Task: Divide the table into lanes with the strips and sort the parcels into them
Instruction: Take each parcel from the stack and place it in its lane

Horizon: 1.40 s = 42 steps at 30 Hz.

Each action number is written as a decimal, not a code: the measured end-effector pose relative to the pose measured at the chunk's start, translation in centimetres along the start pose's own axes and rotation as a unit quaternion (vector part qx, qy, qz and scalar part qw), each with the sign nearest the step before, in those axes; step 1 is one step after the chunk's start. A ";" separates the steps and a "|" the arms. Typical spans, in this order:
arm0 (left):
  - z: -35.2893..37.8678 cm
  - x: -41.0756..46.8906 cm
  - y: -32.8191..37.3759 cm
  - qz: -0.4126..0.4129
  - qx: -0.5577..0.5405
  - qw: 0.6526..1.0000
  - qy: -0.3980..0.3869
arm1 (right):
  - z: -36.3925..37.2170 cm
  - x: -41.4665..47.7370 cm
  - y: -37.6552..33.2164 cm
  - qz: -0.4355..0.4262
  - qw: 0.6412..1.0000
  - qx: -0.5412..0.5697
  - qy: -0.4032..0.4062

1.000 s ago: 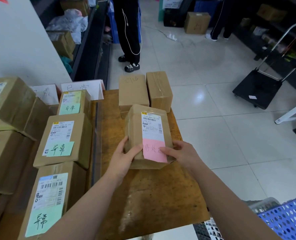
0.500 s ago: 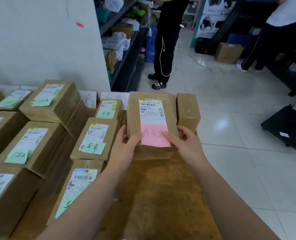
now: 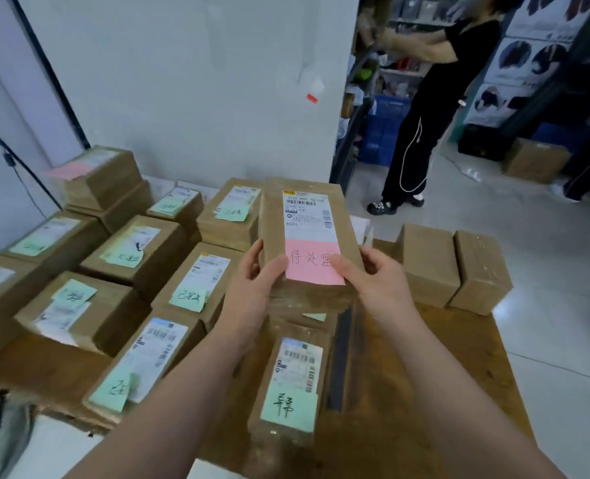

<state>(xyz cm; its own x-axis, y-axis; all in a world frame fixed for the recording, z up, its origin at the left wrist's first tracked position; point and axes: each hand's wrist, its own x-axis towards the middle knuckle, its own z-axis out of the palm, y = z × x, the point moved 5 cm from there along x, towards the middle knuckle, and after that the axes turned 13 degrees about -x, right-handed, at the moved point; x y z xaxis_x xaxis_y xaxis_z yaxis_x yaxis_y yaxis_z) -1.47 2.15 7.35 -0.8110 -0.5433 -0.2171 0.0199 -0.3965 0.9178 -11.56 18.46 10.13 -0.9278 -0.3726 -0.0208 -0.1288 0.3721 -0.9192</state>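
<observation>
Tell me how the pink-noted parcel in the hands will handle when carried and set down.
Probably stiff: the parcel shows flat faces between the left hand and right hand. Likely fairly light, since it is held aloft by its near end. Flat-bottomed, so unlikely to roll.

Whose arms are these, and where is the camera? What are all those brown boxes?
No machine here: the arms belong to a person wearing a camera on their head, so you see what they see. The left hand and right hand grip one brown parcel with a pink note, held above a wooden table. On the table lie many parcels with green notes, two plain boxes at the right, and a dark strip between lanes.
</observation>
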 end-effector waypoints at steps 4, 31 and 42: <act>-7.0 0.3 3.5 0.009 0.001 1.000 0.011 | 7.1 -0.6 -3.5 0.002 1.000 -0.003 -0.014; -40.7 9.5 16.2 0.003 0.040 0.990 0.133 | 42.4 5.3 -16.7 0.002 0.987 -0.041 -0.154; -54.2 18.9 20.6 -0.031 0.156 0.983 0.088 | 57.7 7.9 -18.3 0.101 0.990 -0.043 -0.090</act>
<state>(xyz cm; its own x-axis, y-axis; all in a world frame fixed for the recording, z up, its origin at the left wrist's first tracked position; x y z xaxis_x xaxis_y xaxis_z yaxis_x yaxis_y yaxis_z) 15.32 -56.42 4.15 -0.6902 -0.6559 -0.3056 -0.2298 -0.2018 0.9521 3.70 -40.39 4.10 -0.8611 -0.4257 -0.2782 0.0166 0.5233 -0.8520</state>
